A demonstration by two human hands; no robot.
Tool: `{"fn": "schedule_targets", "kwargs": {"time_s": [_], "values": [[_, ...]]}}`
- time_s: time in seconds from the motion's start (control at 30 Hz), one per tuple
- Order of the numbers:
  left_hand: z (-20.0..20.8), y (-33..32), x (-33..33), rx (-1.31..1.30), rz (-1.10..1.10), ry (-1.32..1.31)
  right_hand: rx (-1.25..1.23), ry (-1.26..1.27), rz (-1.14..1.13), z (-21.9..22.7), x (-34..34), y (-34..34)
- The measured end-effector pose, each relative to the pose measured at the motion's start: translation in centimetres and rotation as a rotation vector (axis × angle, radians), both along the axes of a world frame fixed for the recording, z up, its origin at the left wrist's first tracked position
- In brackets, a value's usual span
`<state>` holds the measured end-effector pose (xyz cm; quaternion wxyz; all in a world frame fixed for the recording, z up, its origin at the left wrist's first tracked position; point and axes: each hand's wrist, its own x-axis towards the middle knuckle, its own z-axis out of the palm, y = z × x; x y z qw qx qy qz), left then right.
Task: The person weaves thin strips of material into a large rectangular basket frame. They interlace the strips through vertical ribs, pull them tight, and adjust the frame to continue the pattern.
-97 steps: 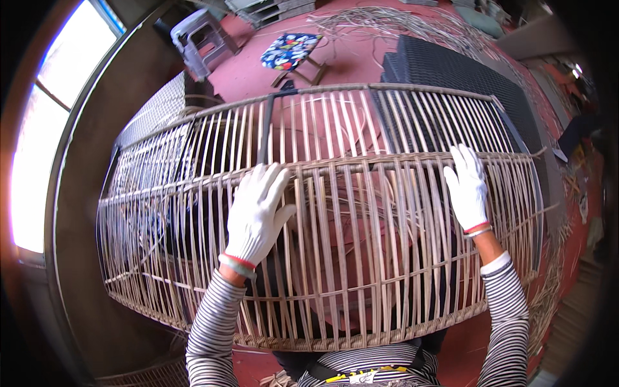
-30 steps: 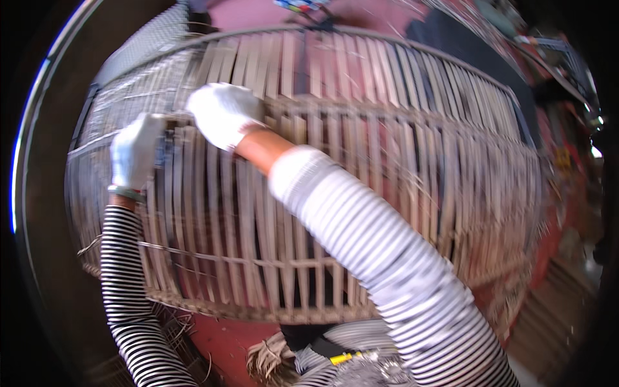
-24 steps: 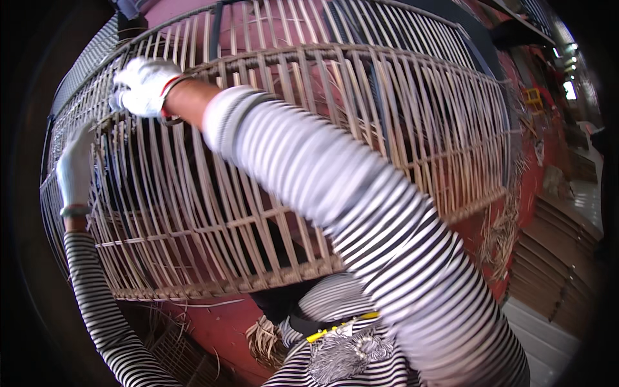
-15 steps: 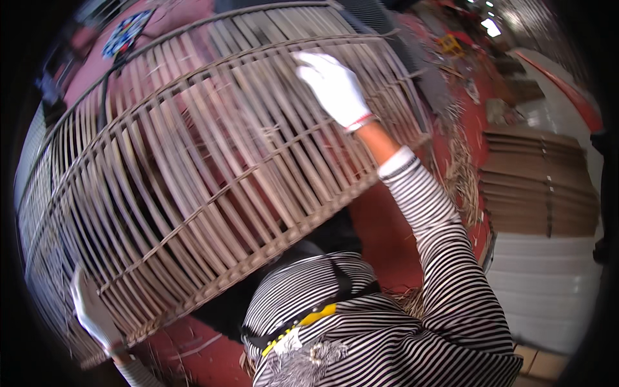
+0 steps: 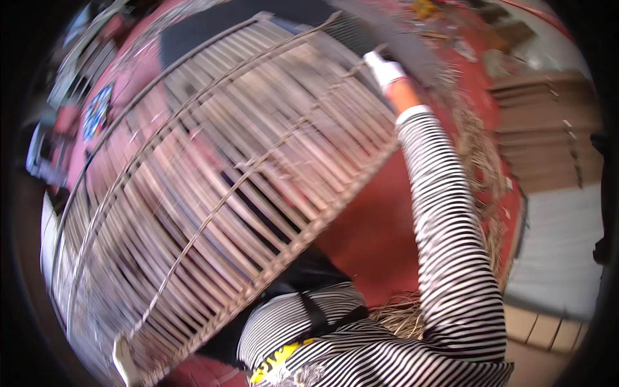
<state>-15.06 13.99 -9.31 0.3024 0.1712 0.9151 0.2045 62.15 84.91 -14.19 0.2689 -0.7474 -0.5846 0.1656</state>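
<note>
A large curved wicker panel (image 5: 213,226), made of many thin slats bound by crosswise strands and a braided near edge, slants across the view from lower left to upper right. My right hand (image 5: 385,72), in a white glove, is closed at the panel's right end, with its arm stretched far forward. At the lower left my left hand (image 5: 124,361), also white-gloved, is closed on the panel's near left corner; most of its fingers are hidden or blurred. The slats are smeared by motion.
Loose wicker strands (image 5: 480,155) lie on the red floor (image 5: 374,226) to the right and by my waist. Stacked brown sheets (image 5: 545,132) stand at the far right above a white covered surface (image 5: 554,251). A dark mat (image 5: 213,32) lies beyond the panel.
My right hand has gone from open above the slats to the panel's right end. The panel now slants more steeply in view, and my left hand appears lower with its corner.
</note>
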Motion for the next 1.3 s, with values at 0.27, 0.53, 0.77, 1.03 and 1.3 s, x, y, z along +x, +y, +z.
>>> {"fn": "schedule_targets", "kwargs": {"time_s": [0.27, 0.53, 0.77, 1.03, 1.3], "values": [[1.7, -4.2, 1.3, 0.299, -0.073, 0.100, -0.333, 0.856, 0.160, -6.1, 13.2, 11.5], [-0.4, -6.2, 0.1, 0.340, 0.125, -0.079, -0.178, 0.592, -0.211, -13.5, 30.5, -1.8], [-1.2, -6.6, 1.0, 0.387, 0.085, 0.046, -0.049, 0.881, -0.216, -12.7, 21.7, -4.2], [-3.9, -8.8, 0.1, 0.410, -0.173, 0.044, 0.022, 0.411, -0.293, -7.8, 13.9, -9.9], [1.8, -0.9, 10.3, 0.056, -0.536, 1.322, -0.131, 0.857, -0.062, -3.4, 10.7, -14.7]]}}
